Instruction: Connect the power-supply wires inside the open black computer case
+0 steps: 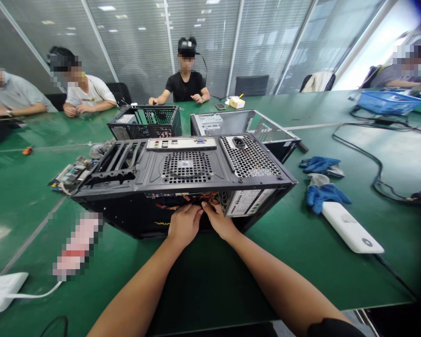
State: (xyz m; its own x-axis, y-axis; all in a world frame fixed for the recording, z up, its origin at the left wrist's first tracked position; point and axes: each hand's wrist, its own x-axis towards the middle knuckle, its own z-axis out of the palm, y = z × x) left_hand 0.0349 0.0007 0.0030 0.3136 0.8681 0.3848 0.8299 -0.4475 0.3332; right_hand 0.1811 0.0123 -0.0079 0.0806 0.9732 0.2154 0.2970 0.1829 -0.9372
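Green and silvery circuit boards (72, 175) lie leftmost on my feed, beside the black metal computer case (185, 182), which stands mid-table, perforated rear panel up, open side towards me. At that opening I have the left hand (185, 222), fingertips bunched near thin coloured wires (208, 196), and just beside it the right hand (219, 221), fingers partly hidden; I cannot tell whether either grips anything. Rightward sit the labelled silver power supply (247, 202), inside the case, then blue-and-grey work gloves (328, 194).

The case (215, 180) looks metal, the tabletop (294, 234) glossy.
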